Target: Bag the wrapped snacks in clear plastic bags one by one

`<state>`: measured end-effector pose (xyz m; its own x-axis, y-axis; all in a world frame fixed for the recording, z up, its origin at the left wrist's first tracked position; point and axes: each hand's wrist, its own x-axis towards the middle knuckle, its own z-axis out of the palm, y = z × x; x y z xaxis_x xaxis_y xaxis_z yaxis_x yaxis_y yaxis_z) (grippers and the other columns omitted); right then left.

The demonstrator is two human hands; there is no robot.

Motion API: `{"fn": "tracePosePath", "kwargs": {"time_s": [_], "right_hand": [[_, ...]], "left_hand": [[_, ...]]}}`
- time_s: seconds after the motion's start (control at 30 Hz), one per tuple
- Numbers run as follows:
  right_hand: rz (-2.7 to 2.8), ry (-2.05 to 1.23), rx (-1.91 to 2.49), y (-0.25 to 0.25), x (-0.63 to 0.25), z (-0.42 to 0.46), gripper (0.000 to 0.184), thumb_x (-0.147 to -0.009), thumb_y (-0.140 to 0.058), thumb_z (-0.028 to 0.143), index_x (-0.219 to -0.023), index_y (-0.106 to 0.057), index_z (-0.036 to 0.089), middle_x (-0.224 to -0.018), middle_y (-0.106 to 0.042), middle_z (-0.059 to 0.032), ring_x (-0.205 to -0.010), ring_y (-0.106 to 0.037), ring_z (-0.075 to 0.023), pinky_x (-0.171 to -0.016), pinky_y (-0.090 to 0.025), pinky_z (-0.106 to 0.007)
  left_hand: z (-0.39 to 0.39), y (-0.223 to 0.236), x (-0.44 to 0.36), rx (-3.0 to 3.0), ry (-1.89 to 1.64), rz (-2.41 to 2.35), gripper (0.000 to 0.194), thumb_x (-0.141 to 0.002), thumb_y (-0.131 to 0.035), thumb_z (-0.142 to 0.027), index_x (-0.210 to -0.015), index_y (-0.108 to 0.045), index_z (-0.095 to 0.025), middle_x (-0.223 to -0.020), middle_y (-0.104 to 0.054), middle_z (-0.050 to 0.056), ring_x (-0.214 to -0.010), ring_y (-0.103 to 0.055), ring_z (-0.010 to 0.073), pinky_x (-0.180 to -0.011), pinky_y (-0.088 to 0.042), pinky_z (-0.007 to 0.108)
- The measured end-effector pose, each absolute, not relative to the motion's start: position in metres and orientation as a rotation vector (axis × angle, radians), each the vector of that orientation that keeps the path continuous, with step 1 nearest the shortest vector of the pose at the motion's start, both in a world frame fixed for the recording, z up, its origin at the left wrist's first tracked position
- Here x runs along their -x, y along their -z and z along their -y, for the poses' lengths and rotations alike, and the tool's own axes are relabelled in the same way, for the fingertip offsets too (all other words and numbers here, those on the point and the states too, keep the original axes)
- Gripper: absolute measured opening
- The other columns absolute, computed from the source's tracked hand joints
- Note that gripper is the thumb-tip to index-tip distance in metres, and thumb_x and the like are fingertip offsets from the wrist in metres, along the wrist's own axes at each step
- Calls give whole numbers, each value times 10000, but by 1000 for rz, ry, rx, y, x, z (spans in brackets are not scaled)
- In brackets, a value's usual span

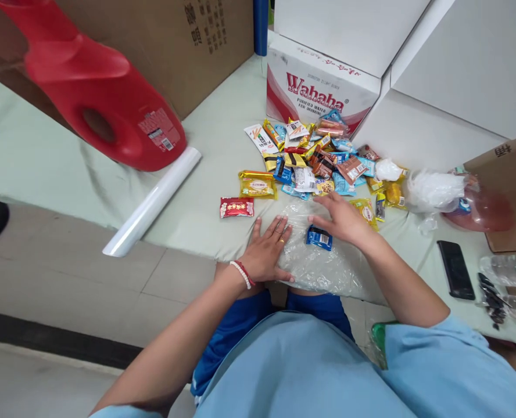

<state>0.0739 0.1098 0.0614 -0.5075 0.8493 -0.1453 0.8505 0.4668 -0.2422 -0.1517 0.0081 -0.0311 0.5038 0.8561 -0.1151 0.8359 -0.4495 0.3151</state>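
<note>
A sheet of clear plastic film [328,273] lies crinkled over the near edge of the covered table. My left hand [267,252] rests flat on the film's left side, fingers spread. Above its right part is my right hand [339,217], fingers apart and holding nothing I can see. A small blue snack packet [319,238] sits on the film just below the right fingers. Beyond the hands spreads a pile of wrapped snacks [314,157] in several colours. To the left of it are a yellow packet [258,186] and a red packet [236,207].
On the left a red detergent bottle [122,110] stands near a white roll [153,200]. A Wahaha carton [319,87] and white boxes close off the back. A black phone [455,270], plastic bottles [508,270] and bundled plastic bags [434,188] lie to the right.
</note>
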Motion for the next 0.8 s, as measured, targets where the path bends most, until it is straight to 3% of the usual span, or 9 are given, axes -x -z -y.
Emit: {"fn": "tracePosePath", "kwargs": {"time_s": [0.13, 0.3, 0.4, 0.47, 0.53, 0.67, 0.8], "right_hand": [[-2847, 117, -1340, -69, -17, -156, 314, -1010, -510, 299, -1233, -679, 156, -1179, -670, -166, -1188, -541, -325, -911, -469, -393], [-2819, -73, -1278, -46, 51, -189, 339, -1006, -435, 163, -1247, -664, 96, -1279, -629, -224, -1193, -534, -337, -878, -464, -399], [-2763, -34, -1361, -45, 57, -192, 382, -1016, -361, 121, -1257, -656, 93, -1276, -622, -232, -1088, -617, -306, -852, -457, -384], [-2783, 11, -1445, -55, 42, -188, 370, -1023, -376, 156, -1268, -651, 123, -1245, -632, -208, -1048, -637, -297, -852, -452, -376], [-2879, 94, -1522, -69, 14, -177, 349, -1019, -408, 202, -1262, -655, 164, -1220, -643, -171, -1065, -629, -299, -874, -453, -378], [-3176, 402, -1473, -88, -60, -131, 284, -1011, -453, 281, -1168, -683, 228, -1194, -663, -107, -1090, -613, -270, -926, -467, -384], [-3184, 562, -1221, -68, -121, -79, 269, -1020, -442, 263, -1023, -710, 246, -1148, -681, -102, -1059, -624, -244, -922, -490, -390]], "left_hand": [[-8, 32, 152, -2414, -67, -1404, 1312, -660, -658, -863, -1632, -224, -97, -1717, -77, 238, -1603, -56, 396, -1205, 158, 687], [-9, 28, 153, -2395, -46, -1393, 1333, -656, -637, -883, -1635, -203, -89, -1715, -84, 241, -1599, -66, 411, -1198, 144, 707], [-9, 25, 152, -2355, -81, -1403, 1096, -848, -465, -826, -1638, -208, -111, -1720, -124, 199, -1606, -104, 357, -1226, 103, 684], [-7, 25, 150, -2333, -128, -1447, 856, -986, -308, -697, -1643, -212, -157, -1721, -172, 154, -1606, -142, 308, -1247, 58, 664], [-6, 28, 148, -2341, -178, -1502, 769, -1020, -272, -634, -1647, -215, -192, -1718, -202, 135, -1602, -161, 307, -1250, 28, 670], [-4, 33, 144, -2388, -209, -1557, 907, -941, -439, -700, -1650, -216, -181, -1721, -187, 149, -1599, -136, 371, -1246, 23, 690], [-3, 34, 144, -2399, -191, -1549, 903, -939, -436, -701, -1645, -232, -176, -1724, -165, 147, -1601, -141, 353, -1251, 33, 675]]}}
